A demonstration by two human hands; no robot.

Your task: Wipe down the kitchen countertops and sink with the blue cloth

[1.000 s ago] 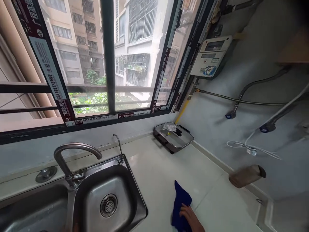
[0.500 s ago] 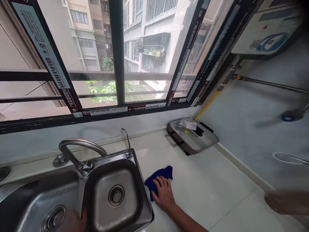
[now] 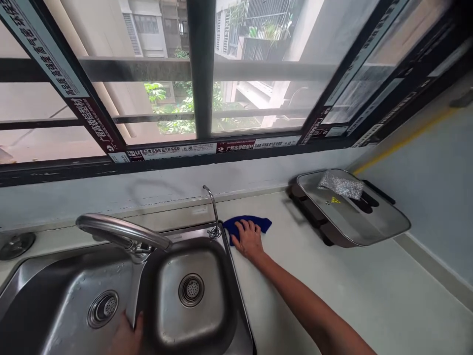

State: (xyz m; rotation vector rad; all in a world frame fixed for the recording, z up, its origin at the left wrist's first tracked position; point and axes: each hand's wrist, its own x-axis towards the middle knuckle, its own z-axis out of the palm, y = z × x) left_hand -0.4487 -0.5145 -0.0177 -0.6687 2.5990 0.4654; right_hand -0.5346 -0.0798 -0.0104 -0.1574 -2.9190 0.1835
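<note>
My right hand (image 3: pixel 249 240) presses down on a dark blue cloth (image 3: pixel 263 223) on the pale countertop, just right of the small thin faucet (image 3: pixel 213 212) at the sink's back corner. The fingers lie over the cloth, and its right end sticks out past them. My left hand (image 3: pixel 128 334) is low in the view at the divider between the two basins of the steel sink (image 3: pixel 138 281). Its thumb and a finger show spread apart, with nothing seen between them.
A large curved faucet (image 3: pixel 123 231) arches over the sink divider. An electric pan with a glass lid (image 3: pixel 351 209) stands on the counter at the right, near the wall. A round metal cap (image 3: pixel 16 245) sits at the back left. Behind runs a black-framed window (image 3: pixel 201 69).
My right hand and the cloth have moved away from me along the sink's right edge, to beside the small faucet. The view has shifted closer to the counter.
</note>
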